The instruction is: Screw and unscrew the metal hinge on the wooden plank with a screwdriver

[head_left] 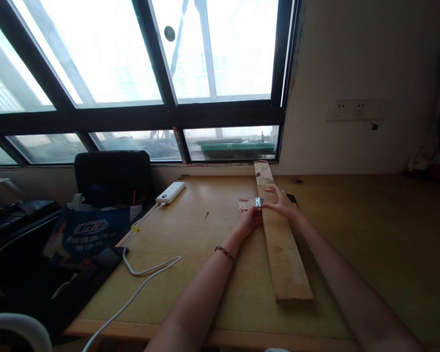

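A long wooden board [288, 266] lies lengthwise on the table, pointing away from me. A small silver metal hinge [258, 201] sits at its left edge, where a short flat piece of wood [245, 204] meets the board. My left hand [250, 221] is closed at the hinge's near side, its thumb against the metal and its fingers curled beside the board. Over the board rests my right hand [281, 203], fingers apart, thumb tip beside the hinge. Partly hidden behind that hand is a black and yellow object [292, 198]. A small screw [206, 214] lies to the left.
A white power bank [171, 192] with a white cable [146, 274] lies on the table's [190, 254] left side. Beyond the left edge are a black chair [113, 171] and a blue bag [88, 234]. Windows and a wall with sockets [350, 110] stand behind the table.
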`<action>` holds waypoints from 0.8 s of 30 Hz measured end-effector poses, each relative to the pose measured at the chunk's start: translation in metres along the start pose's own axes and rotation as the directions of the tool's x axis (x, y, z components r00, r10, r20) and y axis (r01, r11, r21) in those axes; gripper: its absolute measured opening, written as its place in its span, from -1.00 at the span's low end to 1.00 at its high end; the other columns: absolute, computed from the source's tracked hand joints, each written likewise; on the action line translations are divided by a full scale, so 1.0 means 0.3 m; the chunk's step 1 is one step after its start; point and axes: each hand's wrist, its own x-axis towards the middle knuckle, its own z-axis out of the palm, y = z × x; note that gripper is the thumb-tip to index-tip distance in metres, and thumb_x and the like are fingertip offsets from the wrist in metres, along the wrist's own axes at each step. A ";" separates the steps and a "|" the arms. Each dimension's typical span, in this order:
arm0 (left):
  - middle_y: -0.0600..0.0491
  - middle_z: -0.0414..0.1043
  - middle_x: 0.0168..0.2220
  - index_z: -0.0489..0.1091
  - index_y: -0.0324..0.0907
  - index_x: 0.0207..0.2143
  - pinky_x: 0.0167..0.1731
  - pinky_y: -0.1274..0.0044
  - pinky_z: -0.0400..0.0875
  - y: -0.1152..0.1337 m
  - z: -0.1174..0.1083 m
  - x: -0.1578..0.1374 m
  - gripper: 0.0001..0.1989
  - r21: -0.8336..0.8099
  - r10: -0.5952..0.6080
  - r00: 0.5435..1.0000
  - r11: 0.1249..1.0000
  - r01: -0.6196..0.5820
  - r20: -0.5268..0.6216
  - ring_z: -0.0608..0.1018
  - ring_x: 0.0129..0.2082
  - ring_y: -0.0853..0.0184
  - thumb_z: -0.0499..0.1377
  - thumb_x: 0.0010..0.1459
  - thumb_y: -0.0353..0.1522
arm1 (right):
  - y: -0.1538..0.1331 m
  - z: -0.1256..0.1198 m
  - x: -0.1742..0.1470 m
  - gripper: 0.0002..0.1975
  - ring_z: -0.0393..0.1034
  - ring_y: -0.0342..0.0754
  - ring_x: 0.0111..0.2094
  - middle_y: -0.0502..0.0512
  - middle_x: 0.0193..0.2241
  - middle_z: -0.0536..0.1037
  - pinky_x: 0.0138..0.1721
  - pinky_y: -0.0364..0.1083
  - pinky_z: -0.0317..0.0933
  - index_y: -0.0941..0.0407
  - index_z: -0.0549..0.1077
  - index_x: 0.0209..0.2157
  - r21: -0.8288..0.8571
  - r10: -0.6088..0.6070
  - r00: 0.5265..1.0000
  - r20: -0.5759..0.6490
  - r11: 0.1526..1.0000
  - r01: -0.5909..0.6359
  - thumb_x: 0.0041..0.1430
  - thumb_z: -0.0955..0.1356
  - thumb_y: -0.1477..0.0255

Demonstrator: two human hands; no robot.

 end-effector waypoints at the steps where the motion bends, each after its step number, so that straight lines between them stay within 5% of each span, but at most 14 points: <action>1: -0.03 0.45 -0.49 0.36 -0.30 -0.40 -0.45 0.50 0.41 -0.001 0.000 -0.002 -0.84 -0.003 0.010 1.000 1.000 -0.010 0.001 0.50 -0.53 0.35 0.06 0.00 -0.37 | -0.015 0.010 -0.004 -0.25 0.14 0.09 0.08 0.16 -0.01 0.38 0.07 0.06 0.06 0.08 0.14 0.10 0.011 -0.039 0.997 0.062 0.999 0.038 -0.13 0.43 0.17; 8: 0.07 0.38 -0.55 0.34 -0.26 -0.43 -0.52 0.57 0.36 -0.009 0.004 -0.006 -0.86 0.036 0.088 0.991 0.996 -0.085 -0.096 0.43 -0.59 0.43 0.12 -0.06 -0.36 | -0.057 0.048 0.026 -0.09 0.02 0.16 0.12 0.17 0.03 0.35 0.11 0.11 -0.06 0.12 0.05 0.18 -0.098 -0.059 0.958 0.282 0.991 0.090 -0.23 0.44 0.28; 14: 0.01 0.42 -0.49 0.37 -0.24 -0.36 -0.47 0.51 0.39 -0.010 0.005 -0.003 -0.81 0.096 0.125 0.985 0.989 -0.114 -0.121 0.45 -0.57 0.40 0.12 -0.05 -0.33 | -0.062 0.075 0.038 -0.37 0.10 0.13 0.05 0.16 0.04 0.32 0.04 0.05 0.03 0.10 0.29 0.02 -0.118 -0.025 0.972 0.232 0.992 0.054 -0.18 0.40 0.35; 19: -0.02 0.43 -0.47 0.37 -0.26 -0.34 -0.46 0.48 0.41 -0.013 0.014 -0.010 -0.80 0.122 0.159 0.978 0.982 -0.143 -0.134 0.47 -0.56 0.38 0.12 -0.05 -0.34 | -0.052 0.076 0.042 -0.39 0.13 0.11 0.00 0.14 0.03 0.31 0.01 0.02 0.06 0.09 0.34 -0.03 -0.087 -0.002 0.977 0.215 0.996 0.021 -0.20 0.43 0.27; 24: -0.11 0.43 -0.28 0.33 -0.26 -0.21 -0.34 0.43 0.43 -0.024 0.027 -0.012 -0.69 0.208 0.355 0.903 0.928 -0.309 -0.243 0.52 -0.39 0.29 0.17 -0.06 -0.34 | -0.046 0.080 0.049 -0.41 0.16 0.11 -0.02 0.12 0.02 0.31 0.00 0.04 0.06 0.07 0.35 -0.04 -0.092 0.018 0.973 0.228 0.996 0.003 -0.19 0.43 0.24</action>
